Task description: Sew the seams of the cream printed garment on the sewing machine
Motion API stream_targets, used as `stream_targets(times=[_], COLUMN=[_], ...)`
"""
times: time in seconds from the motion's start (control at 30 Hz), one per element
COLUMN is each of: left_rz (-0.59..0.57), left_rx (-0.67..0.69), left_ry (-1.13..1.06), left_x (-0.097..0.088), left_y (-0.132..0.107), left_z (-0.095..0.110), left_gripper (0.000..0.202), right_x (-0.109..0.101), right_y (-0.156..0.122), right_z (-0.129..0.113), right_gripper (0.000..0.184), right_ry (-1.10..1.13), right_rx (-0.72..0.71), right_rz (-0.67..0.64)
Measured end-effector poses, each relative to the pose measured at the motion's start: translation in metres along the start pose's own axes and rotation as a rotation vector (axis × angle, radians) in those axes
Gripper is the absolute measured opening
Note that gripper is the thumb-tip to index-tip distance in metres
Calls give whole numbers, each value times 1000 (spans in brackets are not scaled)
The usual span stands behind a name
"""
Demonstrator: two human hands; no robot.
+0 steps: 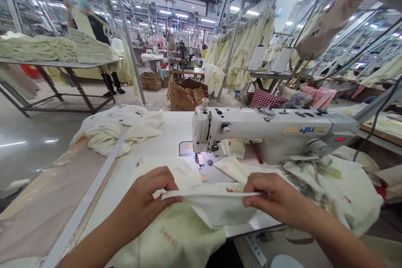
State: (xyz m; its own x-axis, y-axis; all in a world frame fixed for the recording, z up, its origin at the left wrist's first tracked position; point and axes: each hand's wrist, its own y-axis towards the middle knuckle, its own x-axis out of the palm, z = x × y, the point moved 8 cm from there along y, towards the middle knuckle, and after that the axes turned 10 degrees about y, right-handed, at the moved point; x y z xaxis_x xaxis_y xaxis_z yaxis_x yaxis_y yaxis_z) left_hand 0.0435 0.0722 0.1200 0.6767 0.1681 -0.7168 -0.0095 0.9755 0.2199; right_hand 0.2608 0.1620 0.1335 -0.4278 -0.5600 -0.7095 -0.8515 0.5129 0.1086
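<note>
Both my hands hold a pale cream garment piece (216, 207) by its folded edge, stretched taut between them in front of the sewing machine (266, 130). My left hand (153, 190) pinches the left end between thumb and fingers. At the other end, my right hand (266, 197) grips the same edge, thumb below. The lower part of the cloth, with small reddish lettering, hangs over the table's front edge. Behind the fabric, the lit presser foot (199, 159) stands over the needle plate, apart from the held edge.
A heap of cream cloth (116, 130) lies at the left of the machine table. More garments (342, 188) are bunched at the right. Thread cones (281, 60) stand behind the machine. Far left, a person (91, 29) stands behind a table of stacked fabric (56, 48). A cardboard box (186, 96) sits beyond.
</note>
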Motion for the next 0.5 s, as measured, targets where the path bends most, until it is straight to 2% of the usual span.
stream_targets(times=[0.1, 0.17, 0.27, 0.33, 0.4, 0.43, 0.5], left_rz=[-1, 38, 37, -16, -84, -100, -81], left_rx=[-165, -290, -431, -501, -548, -545, -445], left_ry=[-258, -445, -659, -731, -695, -610, -299], left_x=[5, 15, 38, 53, 58, 54, 33], left_y=[-4, -3, -3, -8, -18, -21, -18], left_z=[-19, -29, -33, -30, -27, -25, -17], left_gripper=[12, 13, 18, 22, 27, 29, 30], right_x=[-13, -28, -34, -22, 2, 22, 55], right_y=[-9, -13, -16, -22, -34, -42, -56], right_z=[-11, -25, -44, -47, -40, -33, -10], right_gripper=[11, 21, 28, 25, 20, 20, 29], right_ry=[60, 108, 209, 154, -9, -78, -115], right_rx=[-149, -242, -331, -406, -449, -439, -260], right_rz=[-16, -10, -148, -198, -117, -98, 49])
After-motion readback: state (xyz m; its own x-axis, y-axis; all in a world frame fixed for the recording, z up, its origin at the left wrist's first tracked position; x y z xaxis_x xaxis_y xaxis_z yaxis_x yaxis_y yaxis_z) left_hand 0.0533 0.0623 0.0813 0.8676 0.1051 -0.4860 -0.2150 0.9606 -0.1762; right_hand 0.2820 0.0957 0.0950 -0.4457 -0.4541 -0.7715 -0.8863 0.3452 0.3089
